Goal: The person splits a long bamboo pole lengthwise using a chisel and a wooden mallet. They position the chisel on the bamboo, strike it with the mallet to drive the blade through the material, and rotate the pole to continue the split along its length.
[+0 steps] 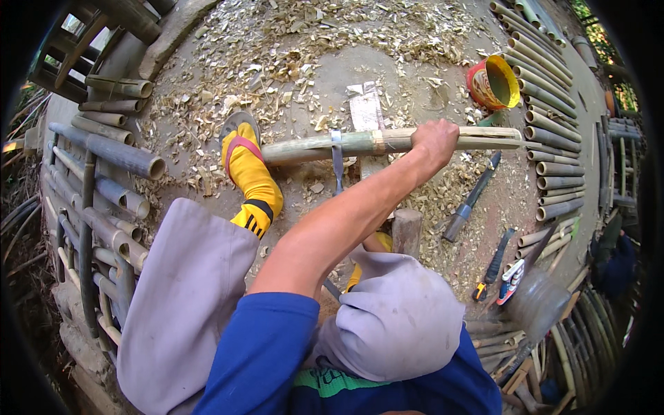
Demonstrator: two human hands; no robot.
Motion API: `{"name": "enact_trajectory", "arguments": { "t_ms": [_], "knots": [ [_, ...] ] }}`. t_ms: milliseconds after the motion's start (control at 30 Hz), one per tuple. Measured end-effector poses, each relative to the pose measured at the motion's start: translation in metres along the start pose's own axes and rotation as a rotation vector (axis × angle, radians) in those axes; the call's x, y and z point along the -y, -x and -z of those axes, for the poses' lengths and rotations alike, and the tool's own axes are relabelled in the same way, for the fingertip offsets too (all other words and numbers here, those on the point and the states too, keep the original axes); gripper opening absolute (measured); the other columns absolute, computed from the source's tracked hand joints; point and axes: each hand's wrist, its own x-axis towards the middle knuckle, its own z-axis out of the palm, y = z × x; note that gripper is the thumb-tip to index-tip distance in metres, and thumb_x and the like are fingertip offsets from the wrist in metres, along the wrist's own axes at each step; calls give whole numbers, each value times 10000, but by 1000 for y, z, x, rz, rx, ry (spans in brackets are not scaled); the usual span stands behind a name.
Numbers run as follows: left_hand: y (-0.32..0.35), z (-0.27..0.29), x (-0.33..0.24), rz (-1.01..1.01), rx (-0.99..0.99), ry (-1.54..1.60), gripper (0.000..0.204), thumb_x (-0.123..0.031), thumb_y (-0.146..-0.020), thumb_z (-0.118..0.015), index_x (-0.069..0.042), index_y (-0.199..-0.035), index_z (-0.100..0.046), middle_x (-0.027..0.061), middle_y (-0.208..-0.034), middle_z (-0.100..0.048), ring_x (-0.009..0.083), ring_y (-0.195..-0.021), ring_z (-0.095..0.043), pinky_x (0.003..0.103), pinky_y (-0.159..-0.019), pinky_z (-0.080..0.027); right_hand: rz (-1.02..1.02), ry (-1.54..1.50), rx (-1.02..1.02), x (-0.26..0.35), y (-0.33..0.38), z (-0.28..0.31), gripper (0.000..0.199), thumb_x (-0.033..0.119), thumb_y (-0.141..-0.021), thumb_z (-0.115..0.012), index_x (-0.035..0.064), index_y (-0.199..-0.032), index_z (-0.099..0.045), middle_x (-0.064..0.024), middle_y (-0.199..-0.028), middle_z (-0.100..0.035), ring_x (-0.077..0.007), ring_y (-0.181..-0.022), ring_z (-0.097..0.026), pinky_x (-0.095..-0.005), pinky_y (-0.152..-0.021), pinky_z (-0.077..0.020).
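Observation:
My left arm reaches across to the right, and my left hand [436,142] is closed around a bamboo pole [360,144] near its right end. Lengthwise splits run through that pale end. A flat metal blade [337,145] stands across the pole left of the hand; its dark shaft passes down behind my forearm. Lower down, a dark bar [332,289] shows beside my right knee; whether it belongs to the same tool I cannot tell. My left foot [242,149], in a yellow sock and sandal, is against the pole's left end. My right hand is not seen.
A wooden stump [407,232] stands near my right knee. To the right lie a sheathed-looking long knife [474,197], a black-handled tool [494,266] and a white-and-red handled tool [510,280]. A red-yellow bucket [493,83], bamboo rows [553,138] and shavings [277,55] lie beyond.

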Motion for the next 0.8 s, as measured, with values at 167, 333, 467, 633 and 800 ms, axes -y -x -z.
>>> {"name": "enact_trajectory", "arguments": {
  "t_ms": [167,333,467,633,800],
  "knots": [
    [1,0,2,28,20,2,177,-23,-816,-537,-28,-940,-663,181,-917,-669,322,-854,-667,410,-709,-557,-18,-27,40,2,-2,-8,454,221,-736,-701,-7,-1079,-510,-136,-761,-633,-254,-659,-630,-370,-612,-491],
    [-1,2,-2,24,11,-2,170,-28,-824,-539,-38,-926,-674,165,-918,-675,306,-847,-673,388,-693,-562,-35,-51,80,1,-7,-11,461,209,-729,-704,-12,-1084,-509,-136,-752,-632,-249,-641,-628,-367,-599,-491],
    [0,4,12,-18,-17,1,257,-50,-780,-578,-31,-1034,-616,179,-942,-627,312,-887,-634,402,-747,-540,-82,-89,147,2,-8,-20,467,200,-724,-706,-16,-1088,-508,-136,-745,-632,-245,-626,-626,-365,-588,-491],
    [40,5,52,-38,-276,-172,387,-71,-704,-612,-11,-1076,-524,194,-954,-539,322,-915,-555,451,-821,-475,-115,-120,179,-3,-19,-28,475,188,-717,-709,-21,-1094,-507,-136,-736,-631,-240,-607,-625,-363,-575,-491],
    [76,10,120,-6,-202,-130,218,-40,-746,-546,25,-954,-541,209,-870,-597,365,-842,-602,468,-753,-491,-169,78,129,23,-13,-37,480,173,-706,-715,-24,-1093,-511,-134,-710,-628,-222,-553,-615,-354,-537,-487]
  ]
}}
